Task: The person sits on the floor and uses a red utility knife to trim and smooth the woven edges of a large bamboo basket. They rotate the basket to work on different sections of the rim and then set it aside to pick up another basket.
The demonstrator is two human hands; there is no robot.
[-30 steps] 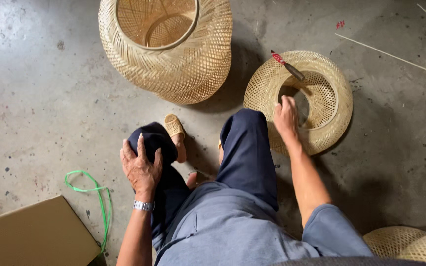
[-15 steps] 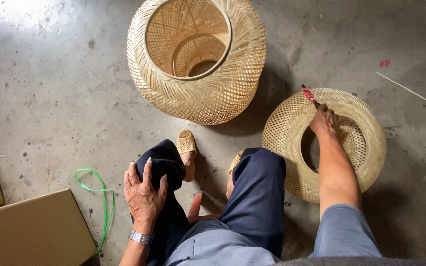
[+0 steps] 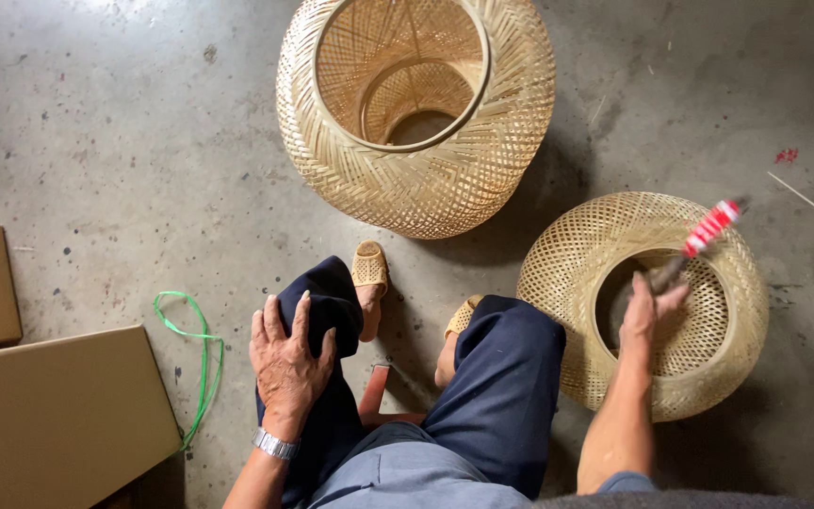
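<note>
My right hand is raised over the hole of a small woven bamboo shade on the floor at my right. It grips a tool with a red and white striped handle, which sticks up and to the right and looks blurred. My left hand rests flat on my left knee, on dark blue trousers, with a metal watch at the wrist. A large woven bamboo shade lies tilted in front of my feet, its open mouth facing up.
Flat cardboard pieces lie at the left beside a green plastic strap loop. My feet wear woven tan sandals. A thin bamboo strip lies at the far right on the concrete floor.
My right hand has taken the striped-handled tool off the small shade's rim and lifted it. The view has shifted, and the left hand has stayed on the knee.
</note>
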